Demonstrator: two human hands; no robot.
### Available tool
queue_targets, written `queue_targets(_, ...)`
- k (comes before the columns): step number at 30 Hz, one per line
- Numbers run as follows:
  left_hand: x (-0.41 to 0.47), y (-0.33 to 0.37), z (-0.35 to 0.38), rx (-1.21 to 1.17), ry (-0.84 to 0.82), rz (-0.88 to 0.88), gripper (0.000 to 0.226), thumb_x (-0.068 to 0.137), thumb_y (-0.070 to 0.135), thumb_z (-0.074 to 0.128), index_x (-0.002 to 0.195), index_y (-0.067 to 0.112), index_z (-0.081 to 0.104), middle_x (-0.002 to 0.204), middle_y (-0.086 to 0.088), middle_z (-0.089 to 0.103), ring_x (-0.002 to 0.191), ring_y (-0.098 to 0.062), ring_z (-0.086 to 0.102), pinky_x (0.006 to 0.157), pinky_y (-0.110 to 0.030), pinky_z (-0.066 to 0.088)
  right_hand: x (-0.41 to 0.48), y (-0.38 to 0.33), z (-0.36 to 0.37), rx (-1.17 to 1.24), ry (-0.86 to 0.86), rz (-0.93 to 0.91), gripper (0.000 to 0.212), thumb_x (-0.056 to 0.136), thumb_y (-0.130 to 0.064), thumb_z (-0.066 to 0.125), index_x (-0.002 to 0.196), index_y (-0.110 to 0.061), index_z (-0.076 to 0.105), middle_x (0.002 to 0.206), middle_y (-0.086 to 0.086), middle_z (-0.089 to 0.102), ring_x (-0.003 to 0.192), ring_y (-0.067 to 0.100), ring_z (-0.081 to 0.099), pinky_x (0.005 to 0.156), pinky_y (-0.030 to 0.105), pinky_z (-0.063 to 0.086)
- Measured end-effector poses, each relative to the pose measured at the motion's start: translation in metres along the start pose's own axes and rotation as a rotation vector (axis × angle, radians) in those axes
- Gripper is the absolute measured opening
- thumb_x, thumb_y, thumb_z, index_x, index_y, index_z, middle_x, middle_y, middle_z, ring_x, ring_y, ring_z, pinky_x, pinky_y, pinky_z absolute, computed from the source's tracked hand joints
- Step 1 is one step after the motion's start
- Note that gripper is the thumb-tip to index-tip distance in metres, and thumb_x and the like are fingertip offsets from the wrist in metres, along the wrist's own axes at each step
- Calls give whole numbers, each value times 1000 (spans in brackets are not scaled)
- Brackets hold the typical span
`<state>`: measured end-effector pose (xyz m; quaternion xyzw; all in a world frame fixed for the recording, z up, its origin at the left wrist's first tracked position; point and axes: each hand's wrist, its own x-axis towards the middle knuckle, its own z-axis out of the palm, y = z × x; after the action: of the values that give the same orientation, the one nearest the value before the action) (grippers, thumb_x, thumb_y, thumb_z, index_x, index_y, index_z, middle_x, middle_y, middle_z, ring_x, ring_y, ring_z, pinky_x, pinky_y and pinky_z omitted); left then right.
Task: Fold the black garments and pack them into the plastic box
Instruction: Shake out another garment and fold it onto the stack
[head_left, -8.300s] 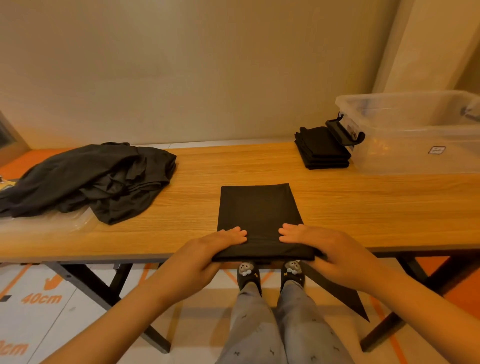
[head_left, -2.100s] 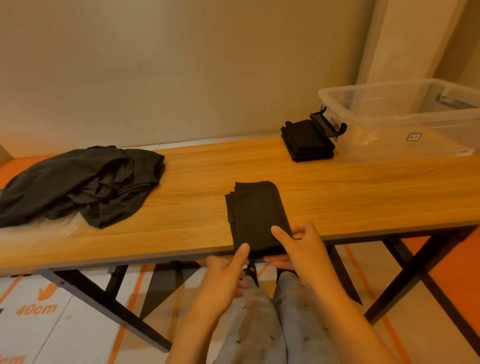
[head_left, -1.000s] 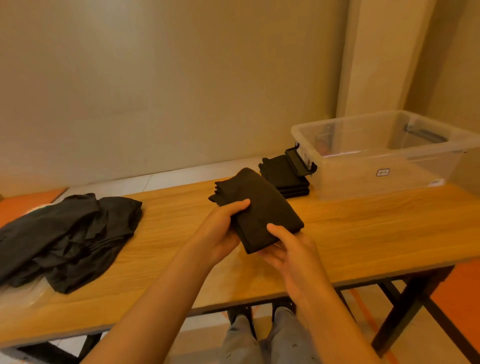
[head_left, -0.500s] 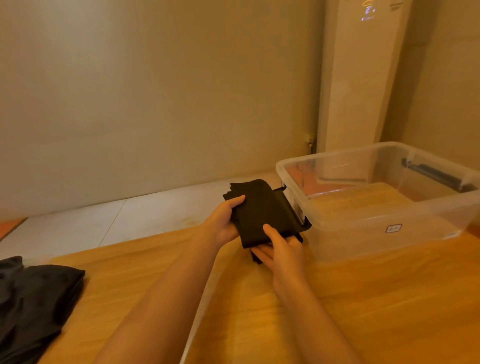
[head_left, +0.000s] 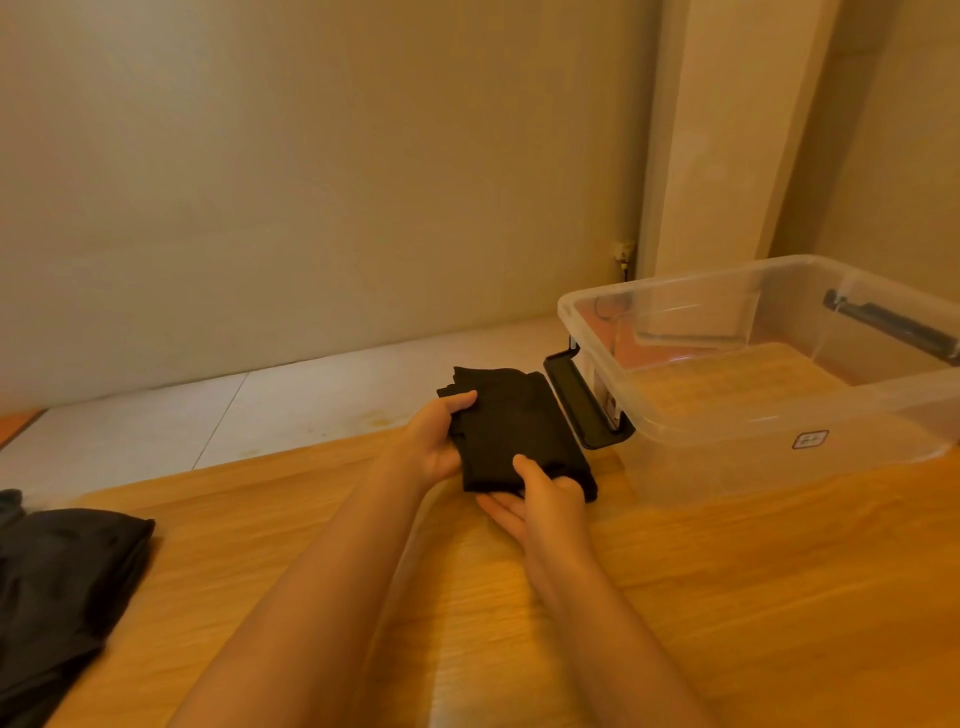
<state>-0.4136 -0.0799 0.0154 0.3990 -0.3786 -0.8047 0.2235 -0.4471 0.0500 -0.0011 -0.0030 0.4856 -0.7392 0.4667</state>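
A folded black garment (head_left: 511, 426) sits between my two hands, just left of the clear plastic box (head_left: 779, 452). My left hand (head_left: 436, 441) grips its left edge, thumb on top. My right hand (head_left: 540, 499) holds its near edge, thumb on top and fingers underneath. The garment is low over the stack of folded black garments beside the box; only a dark corner (head_left: 589, 488) of that stack shows under it. I cannot tell whether they touch. The box holds no garments.
A heap of unfolded black garments (head_left: 57, 597) lies at the table's left end. The box's black latch handle (head_left: 584, 410) hangs open toward the folded garment. The wooden table (head_left: 753, 597) runs along a beige wall.
Both hands have lowered the folded garment slightly, down over the stack beside the box. Earlier they folded it at the table's front edge and carried it over here.
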Motion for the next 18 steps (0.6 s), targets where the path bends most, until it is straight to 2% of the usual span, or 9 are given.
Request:
queue_targets(4,-11,-1,-16,-15,27,-9,25,96,15,52,118,3,54,115,-20,62,104,-36,60,77,-46,51,-11,9,6,11,-7,34,39,96,-13,56,132,-9,42,110,15,63,83,27,69,60,28,59)
queue_targets(7,-19,-1,-27,-12,37,-5,21,96,17,53,112,3,56,109,-19,64,101,-35,60,76,-46,51,-18,18,9,-14,-37,25,40,95,-14,57,133,-8,43,110,15,64,84,26,70,59,26,59)
queue_targets(12,-24,19,-19,2,9,84,21,97,19,53,112,5,57,107,-17,65,101,-32,61,79,-44,51,-21,12,13,-36,-117,-122,30,95,-9,55,124,-15,52,108,12,68,84,22,72,64,26,59)
queue_targets(15,-19,21,-8,15,-10,92,16,98,18,49,105,5,57,103,-16,65,98,-31,61,79,-43,50,-16,5,13,-48,-72,-193,29,94,-7,55,121,-17,53,107,10,67,83,21,71,65,26,59)
queue_targets(18,-9,7,-8,52,11,28,16,99,17,46,104,4,55,104,-17,64,96,-32,60,78,-43,49,-12,8,6,-103,-22,-192,27,92,-8,59,117,-15,53,105,10,68,81,20,72,66,28,60)
